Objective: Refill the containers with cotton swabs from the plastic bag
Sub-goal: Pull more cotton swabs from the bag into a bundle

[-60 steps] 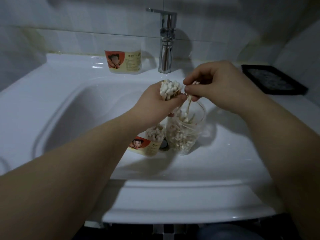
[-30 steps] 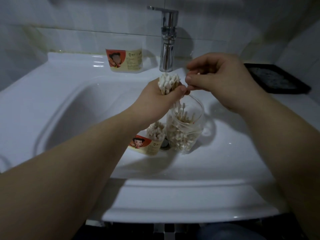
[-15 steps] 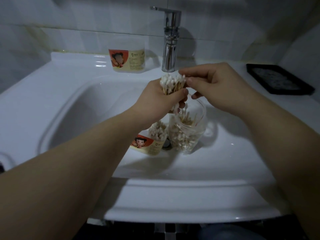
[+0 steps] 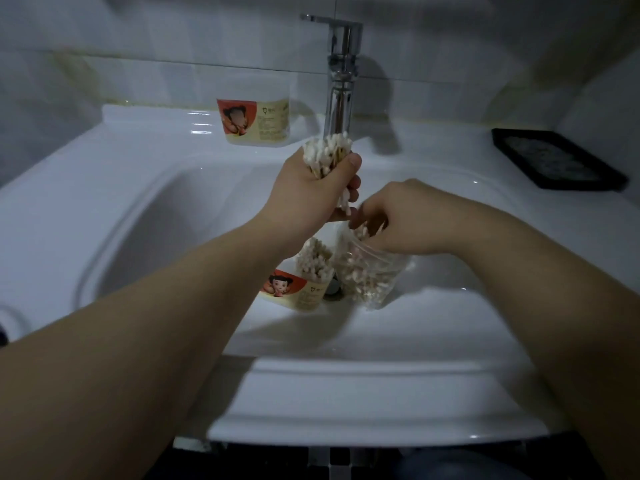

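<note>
My left hand grips an upright bundle of cotton swabs above the sink basin. Below it a clear plastic bag full of loose swabs stands in the basin. My right hand reaches into the bag's mouth, its fingertips curled among the swabs there. Left of the bag a labelled container stands in the basin, packed with swabs. A second labelled container sits on the back ledge, left of the tap.
The chrome tap rises behind my left hand. A black tray lies on the counter at the right. The white sink's front rim runs across below my arms.
My right hand has dropped from the top of the bundle down into the bag's mouth. My left hand still holds the bundle, slightly higher.
</note>
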Demonstrator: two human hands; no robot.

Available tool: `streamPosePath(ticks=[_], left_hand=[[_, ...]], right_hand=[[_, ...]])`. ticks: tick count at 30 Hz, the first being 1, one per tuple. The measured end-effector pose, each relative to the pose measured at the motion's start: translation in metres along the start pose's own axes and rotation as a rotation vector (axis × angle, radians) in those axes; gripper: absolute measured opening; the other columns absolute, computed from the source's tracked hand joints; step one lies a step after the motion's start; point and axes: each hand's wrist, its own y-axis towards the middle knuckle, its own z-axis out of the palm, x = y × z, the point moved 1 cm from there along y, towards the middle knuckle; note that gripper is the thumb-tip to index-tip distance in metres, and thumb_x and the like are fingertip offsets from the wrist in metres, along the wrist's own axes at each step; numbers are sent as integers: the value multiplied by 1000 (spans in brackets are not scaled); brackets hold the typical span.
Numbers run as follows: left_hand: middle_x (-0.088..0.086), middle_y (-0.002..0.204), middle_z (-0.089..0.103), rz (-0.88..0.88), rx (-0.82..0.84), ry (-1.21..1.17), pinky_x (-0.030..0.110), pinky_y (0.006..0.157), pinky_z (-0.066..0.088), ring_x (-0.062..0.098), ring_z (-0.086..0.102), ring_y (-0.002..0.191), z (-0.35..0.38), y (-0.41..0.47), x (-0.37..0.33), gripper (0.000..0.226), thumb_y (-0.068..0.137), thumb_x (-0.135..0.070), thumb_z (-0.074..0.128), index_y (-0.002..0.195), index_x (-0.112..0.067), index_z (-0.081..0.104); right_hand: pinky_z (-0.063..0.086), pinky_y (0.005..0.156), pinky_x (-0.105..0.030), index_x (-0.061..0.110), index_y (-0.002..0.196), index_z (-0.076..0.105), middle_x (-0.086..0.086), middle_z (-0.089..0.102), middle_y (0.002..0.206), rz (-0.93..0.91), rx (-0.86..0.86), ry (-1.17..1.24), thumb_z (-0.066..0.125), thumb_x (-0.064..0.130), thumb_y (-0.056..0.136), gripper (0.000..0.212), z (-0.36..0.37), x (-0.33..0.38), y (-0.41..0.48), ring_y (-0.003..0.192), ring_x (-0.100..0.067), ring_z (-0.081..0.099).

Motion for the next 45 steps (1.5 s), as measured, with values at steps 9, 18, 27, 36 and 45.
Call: streamPosePath(ticks=[9, 18, 27, 36, 45], left_hand=[[6, 74, 66, 3, 18, 68, 49, 70, 64, 18, 65, 67, 0, 1, 3, 12, 100, -18, 65, 99, -8, 59], [7, 89, 74, -53, 19, 149, 48, 72, 65, 19, 73, 83, -2, 3, 8, 8, 99, -21, 66, 101, -13, 65], [1, 95, 74, 41, 131, 388, 24, 71, 60, 8, 71, 83, -1, 0, 8, 14, 92, -20, 75, 105, -18, 71], [3, 92, 76, 28, 111, 425, 48, 75, 63, 18, 75, 86, -3, 2, 11, 26, 83, -11, 79, 107, -18, 70], [1, 86, 75, 40, 151, 588, 49, 76, 61, 20, 73, 80, -1, 0, 12, 27, 76, -22, 73, 102, -19, 68]], right_hand=[[51, 62, -27, 29, 76, 74, 13, 69, 60, 5, -94, 80, 75, 28, 85, 10, -5, -3, 4, 58, 0, 65], [62, 77, -43, 25, 88, 75, -2, 75, 70, 22, -328, 371, 72, 22, 93, 7, -26, -17, -4, 63, -15, 73], [63, 75, -49, 28, 87, 74, -1, 74, 74, 11, -288, 400, 69, 16, 93, 14, -20, -20, 4, 59, -18, 70], [63, 72, -37, 17, 112, 68, -14, 76, 83, 12, -178, 611, 79, 0, 84, 36, -18, -20, 3, 82, -29, 77], [59, 72, -44, 32, 127, 64, -2, 73, 78, 48, -190, 376, 80, 11, 83, 51, -21, -20, 1, 70, -19, 71]])
